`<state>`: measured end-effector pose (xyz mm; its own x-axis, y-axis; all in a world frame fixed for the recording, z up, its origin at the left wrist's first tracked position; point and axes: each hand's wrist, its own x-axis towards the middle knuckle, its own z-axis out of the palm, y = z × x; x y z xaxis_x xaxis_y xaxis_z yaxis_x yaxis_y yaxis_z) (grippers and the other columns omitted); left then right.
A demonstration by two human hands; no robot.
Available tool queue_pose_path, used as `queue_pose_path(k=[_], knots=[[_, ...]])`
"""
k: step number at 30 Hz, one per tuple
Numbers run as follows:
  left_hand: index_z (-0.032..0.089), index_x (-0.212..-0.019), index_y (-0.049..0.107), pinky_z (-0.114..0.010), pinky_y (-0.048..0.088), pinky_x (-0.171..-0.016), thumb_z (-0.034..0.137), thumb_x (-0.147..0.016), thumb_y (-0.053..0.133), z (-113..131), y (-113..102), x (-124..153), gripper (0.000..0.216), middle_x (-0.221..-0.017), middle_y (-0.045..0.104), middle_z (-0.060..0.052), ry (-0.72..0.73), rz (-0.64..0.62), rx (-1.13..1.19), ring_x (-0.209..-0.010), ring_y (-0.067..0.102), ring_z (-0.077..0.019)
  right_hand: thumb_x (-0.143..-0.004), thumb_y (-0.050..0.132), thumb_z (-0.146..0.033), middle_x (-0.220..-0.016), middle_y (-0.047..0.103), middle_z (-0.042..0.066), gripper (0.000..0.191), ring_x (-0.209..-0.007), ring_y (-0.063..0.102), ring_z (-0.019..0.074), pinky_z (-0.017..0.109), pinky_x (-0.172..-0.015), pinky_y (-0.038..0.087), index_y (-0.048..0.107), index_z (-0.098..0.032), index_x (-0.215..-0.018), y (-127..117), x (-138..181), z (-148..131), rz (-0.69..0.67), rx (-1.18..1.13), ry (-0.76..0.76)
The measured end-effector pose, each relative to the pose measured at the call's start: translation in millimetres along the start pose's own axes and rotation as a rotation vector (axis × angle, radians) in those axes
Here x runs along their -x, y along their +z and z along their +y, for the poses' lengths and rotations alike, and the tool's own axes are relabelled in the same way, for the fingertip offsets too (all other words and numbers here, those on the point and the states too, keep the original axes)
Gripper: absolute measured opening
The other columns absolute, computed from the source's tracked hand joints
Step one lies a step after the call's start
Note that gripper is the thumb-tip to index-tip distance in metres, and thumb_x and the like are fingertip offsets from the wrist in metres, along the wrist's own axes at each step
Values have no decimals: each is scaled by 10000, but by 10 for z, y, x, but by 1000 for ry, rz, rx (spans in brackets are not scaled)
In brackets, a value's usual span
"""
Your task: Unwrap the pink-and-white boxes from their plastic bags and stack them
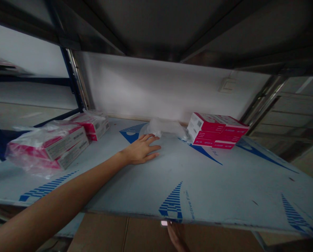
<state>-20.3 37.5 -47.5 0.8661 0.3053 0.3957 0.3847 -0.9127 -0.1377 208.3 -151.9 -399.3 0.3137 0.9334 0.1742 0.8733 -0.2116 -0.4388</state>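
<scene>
My left hand [142, 149] lies flat on the shelf board [203, 182], fingers stretched out and apart, holding nothing. Its fingertips reach toward a crumpled clear plastic wrap [164, 126] just beyond them. A stack of pink and white boxes [215, 130] sits to the right of the wrap. My right hand [178, 235] shows only in part below the shelf's front edge, and its fingers are hidden.
Two plastic-wrapped bundles of pink boxes lie at the left: a near one [47, 145] and a far one [92, 122]. The upper shelf [156, 28] hangs low overhead. Metal uprights [79, 78] stand at the back corners. Brown cardboard [125, 234] sits under the shelf.
</scene>
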Motion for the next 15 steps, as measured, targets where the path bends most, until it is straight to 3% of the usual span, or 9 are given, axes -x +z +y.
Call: queue_pose_path(k=[8, 15], knots=[[241, -1330, 619, -549, 402, -1102, 467, -1049, 392, -26, 22, 11, 427, -1489, 451, -147, 5, 6, -28, -1365, 419, -351, -872, 670, -501, -1349, 635, 75, 468, -1272, 569, 305, 536, -994, 522, 599, -350, -1309, -17, -5, 28, -112, -26, 21], [239, -1338, 613, -544, 400, -1105, 468, -1050, 390, -11, 14, 7, 431, -1481, 457, -149, 10, 11, -38, -1363, 420, -349, -882, 664, -491, -1251, 676, 70, 406, -1154, 636, 278, 489, -912, 569, 622, -349, -1260, 27, -63, 59, -132, -8, 47]])
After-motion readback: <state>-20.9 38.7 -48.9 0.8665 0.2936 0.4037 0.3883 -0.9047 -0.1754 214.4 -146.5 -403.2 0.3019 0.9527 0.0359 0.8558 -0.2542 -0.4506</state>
